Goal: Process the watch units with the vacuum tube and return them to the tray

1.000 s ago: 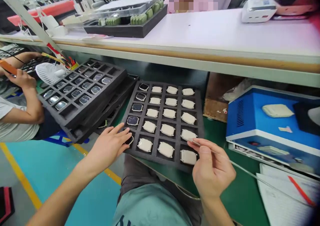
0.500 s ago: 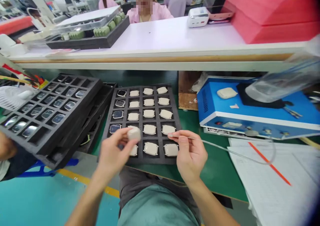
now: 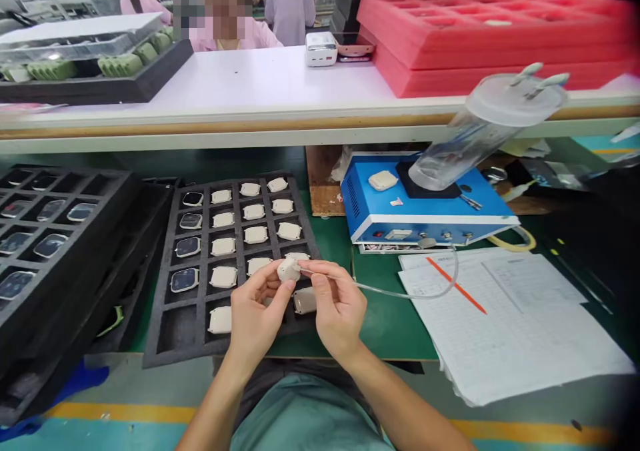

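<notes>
Over the tray [image 3: 179, 328] we list: left hand [image 3: 257, 311], gripping a watch [image 3: 289, 270]; right hand [image 3: 340, 311], pinching a tube [image 3: 400, 294]; right of the tray, a box [image 3: 400, 212].

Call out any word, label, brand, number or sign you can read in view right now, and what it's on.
No text can be read for certain.
Papers: rows of fine text or writing, too small to read.
White boxy device on the shelf: small marks on its front, too small to read.
Blue bench unit: no legible lettering on its front panel.
Cream watch case in the left hand: no lettering can be made out.
</notes>
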A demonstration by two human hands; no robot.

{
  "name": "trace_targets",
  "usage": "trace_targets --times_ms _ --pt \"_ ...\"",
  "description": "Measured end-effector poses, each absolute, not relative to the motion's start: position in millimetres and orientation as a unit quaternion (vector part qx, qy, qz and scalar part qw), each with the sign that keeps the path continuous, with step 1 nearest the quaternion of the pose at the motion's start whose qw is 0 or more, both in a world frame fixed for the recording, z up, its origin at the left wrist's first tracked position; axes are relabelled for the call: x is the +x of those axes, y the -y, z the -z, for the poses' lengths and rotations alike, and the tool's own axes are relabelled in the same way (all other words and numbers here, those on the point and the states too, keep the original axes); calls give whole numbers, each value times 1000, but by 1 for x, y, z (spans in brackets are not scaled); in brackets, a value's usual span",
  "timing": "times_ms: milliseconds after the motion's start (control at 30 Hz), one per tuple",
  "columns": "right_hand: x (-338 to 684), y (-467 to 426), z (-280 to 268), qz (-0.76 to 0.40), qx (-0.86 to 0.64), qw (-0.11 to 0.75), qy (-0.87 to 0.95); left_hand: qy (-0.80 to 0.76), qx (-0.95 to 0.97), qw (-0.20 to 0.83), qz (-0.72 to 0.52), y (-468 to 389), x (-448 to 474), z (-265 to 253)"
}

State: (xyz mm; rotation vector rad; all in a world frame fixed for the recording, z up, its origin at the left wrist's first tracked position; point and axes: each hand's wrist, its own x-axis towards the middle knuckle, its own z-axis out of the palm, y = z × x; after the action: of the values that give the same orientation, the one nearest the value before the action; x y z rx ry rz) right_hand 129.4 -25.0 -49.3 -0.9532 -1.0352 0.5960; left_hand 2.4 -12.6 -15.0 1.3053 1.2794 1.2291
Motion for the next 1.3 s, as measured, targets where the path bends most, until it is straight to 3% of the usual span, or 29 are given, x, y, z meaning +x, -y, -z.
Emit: trace_targets --times_ms 1300 --pt "130 23 47 -281 -422 727 463 -523 568 398 -496 13 3 18"
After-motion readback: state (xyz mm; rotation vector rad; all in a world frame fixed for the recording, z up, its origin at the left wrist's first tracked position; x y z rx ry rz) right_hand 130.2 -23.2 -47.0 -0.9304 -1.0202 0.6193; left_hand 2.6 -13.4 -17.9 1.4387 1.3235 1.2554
